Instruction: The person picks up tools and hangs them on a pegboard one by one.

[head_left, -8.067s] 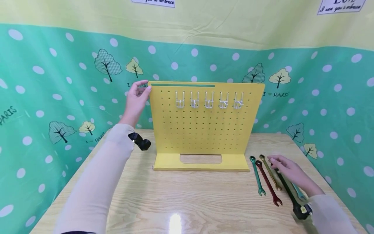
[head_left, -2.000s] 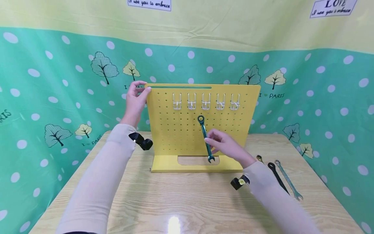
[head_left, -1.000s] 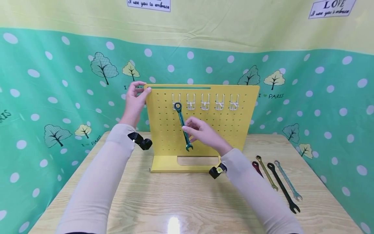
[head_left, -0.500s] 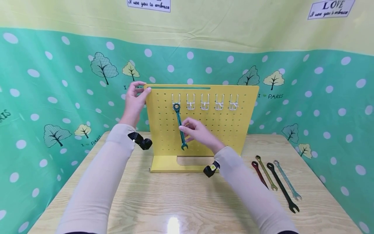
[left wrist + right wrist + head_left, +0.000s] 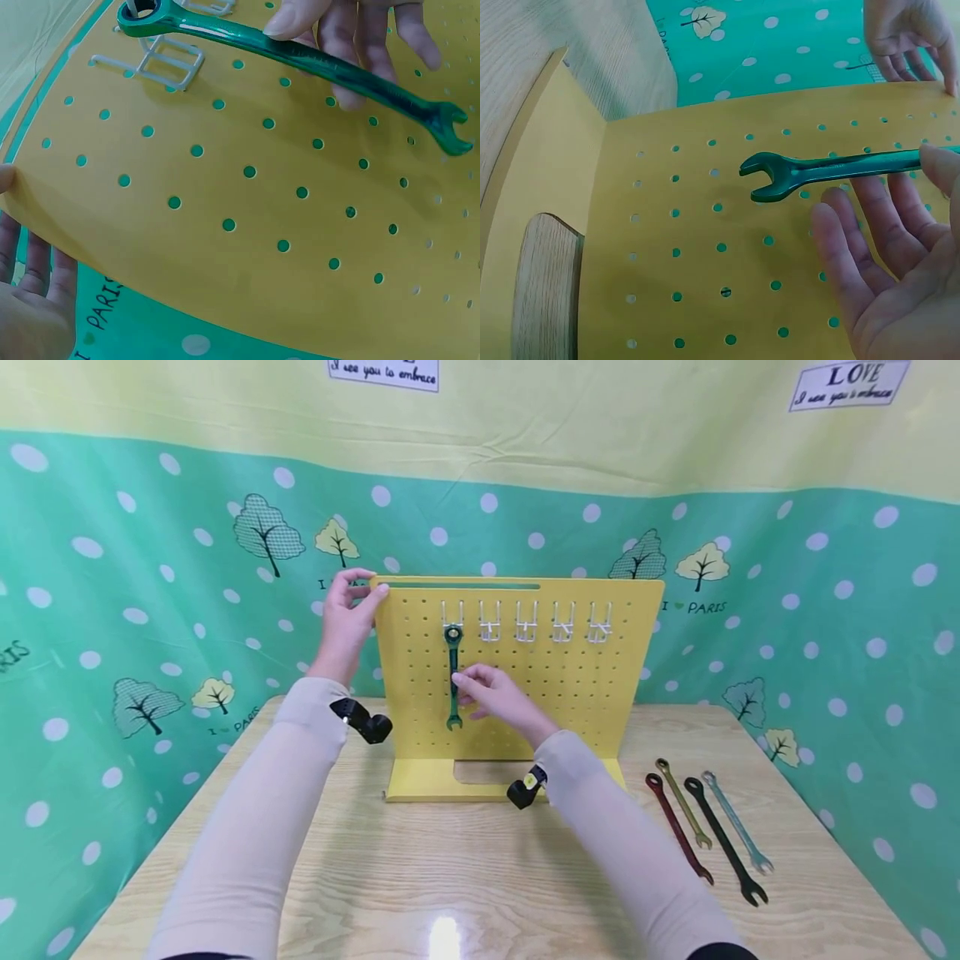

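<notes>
A yellow pegboard [image 5: 555,710] stands upright on its base, with a row of several white wire hooks near its top. My left hand [image 5: 348,618] grips the board's upper left corner, thumb in front and fingers behind. A green combination wrench [image 5: 453,658] hangs nearly vertical, its ring end at the leftmost hook. In the left wrist view the hook's tip shows inside the ring of the wrench [image 5: 225,28]. My right hand [image 5: 498,693] pinches the wrench's handle near the middle, and the open end points down. The right wrist view shows the thumb against the handle [image 5: 870,163].
To the right on the wooden table [image 5: 360,877] lie a red wrench [image 5: 675,822], a gold wrench [image 5: 681,797], a black wrench [image 5: 723,839] and a pale teal wrench [image 5: 735,814]. A patterned curtain [image 5: 187,568] hangs behind the table.
My right hand took the green wrench from the table, carried it left and up to the leftmost hook, and the wrench swung from slanted to vertical. My left hand stayed at the board's corner.
</notes>
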The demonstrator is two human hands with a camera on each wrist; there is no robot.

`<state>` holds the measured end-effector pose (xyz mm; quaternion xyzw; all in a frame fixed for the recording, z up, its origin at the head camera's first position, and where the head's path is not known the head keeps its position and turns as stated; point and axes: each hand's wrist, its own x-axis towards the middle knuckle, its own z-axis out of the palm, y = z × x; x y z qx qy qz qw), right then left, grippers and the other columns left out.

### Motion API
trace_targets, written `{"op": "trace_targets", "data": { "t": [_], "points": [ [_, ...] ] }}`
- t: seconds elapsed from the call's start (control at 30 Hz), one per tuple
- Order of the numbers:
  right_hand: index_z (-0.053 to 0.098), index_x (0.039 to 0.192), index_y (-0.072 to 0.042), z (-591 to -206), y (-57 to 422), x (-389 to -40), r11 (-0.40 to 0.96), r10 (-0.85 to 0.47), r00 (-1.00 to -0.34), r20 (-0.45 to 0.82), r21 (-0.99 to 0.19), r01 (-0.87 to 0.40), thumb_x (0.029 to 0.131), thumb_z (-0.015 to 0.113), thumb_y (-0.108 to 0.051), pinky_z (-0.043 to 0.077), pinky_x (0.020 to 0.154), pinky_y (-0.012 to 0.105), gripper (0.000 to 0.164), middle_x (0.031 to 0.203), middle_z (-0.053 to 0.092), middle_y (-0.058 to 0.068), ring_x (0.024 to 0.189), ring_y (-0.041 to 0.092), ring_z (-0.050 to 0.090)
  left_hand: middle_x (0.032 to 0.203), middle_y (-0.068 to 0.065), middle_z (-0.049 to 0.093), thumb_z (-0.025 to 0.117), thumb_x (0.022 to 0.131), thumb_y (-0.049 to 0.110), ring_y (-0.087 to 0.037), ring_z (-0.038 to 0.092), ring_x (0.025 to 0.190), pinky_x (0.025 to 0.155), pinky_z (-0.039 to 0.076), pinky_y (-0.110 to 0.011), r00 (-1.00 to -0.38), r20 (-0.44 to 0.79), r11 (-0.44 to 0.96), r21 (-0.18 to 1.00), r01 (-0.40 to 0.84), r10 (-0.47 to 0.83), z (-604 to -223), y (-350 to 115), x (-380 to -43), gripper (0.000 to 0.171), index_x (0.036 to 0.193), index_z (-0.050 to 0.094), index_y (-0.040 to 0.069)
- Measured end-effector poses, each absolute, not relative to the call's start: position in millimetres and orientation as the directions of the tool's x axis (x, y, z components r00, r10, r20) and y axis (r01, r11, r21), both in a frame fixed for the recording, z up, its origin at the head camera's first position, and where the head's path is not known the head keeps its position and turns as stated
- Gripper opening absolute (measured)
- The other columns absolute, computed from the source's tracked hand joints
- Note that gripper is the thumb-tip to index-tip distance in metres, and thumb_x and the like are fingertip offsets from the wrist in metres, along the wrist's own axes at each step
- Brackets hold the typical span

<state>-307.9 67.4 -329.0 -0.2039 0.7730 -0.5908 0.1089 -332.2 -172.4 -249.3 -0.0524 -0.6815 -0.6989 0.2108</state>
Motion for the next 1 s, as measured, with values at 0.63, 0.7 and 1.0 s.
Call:
{"op": "trace_targets", "data": {
  "t": [0.63,0.7,1.0],
  "points": [
    [0.046,0.146,-0.012,-335,90,-297,0.301,-0.488,-0.866,0.110,-0.910,-0.285,0.103,0.055,-0.044,0.052,0.095,0.046,0.055,0.136,0.056,0.005,0.120,0.025,0.056,0.118,-0.004,0.054,0.069,0.097,0.028,-0.019,0.058,0.100,0.087,0.051,-0.036,-0.911,0.349,0.018,0.935,0.354,-0.220,-250,-171,-334,0.026,0.120,0.057,0.025],
    [0.047,0.145,-0.012,-336,97,-294,0.337,-0.482,-0.869,0.108,-0.893,-0.297,0.102,0.056,-0.045,0.052,0.095,0.048,0.056,0.133,0.056,0.004,0.118,0.024,0.056,0.118,-0.004,0.054,0.069,0.097,0.028,-0.019,0.058,0.100,0.087,0.051,-0.036,-0.911,0.350,0.017,0.935,0.355,-0.218,-251,-171,-334,0.027,0.120,0.057,0.025],
    [0.048,0.143,-0.008,-342,137,-284,0.401,-0.473,-0.878,0.076,-0.869,-0.291,0.101,0.058,-0.043,0.052,0.095,0.050,0.056,0.129,0.056,0.008,0.119,0.037,0.056,0.117,-0.004,0.055,0.069,0.097,0.027,-0.019,0.058,0.099,0.086,0.051,-0.036,-0.907,0.356,0.002,0.931,0.366,-0.226,-252,-172,-335,0.025,0.119,0.057,0.024]
  ]
}}
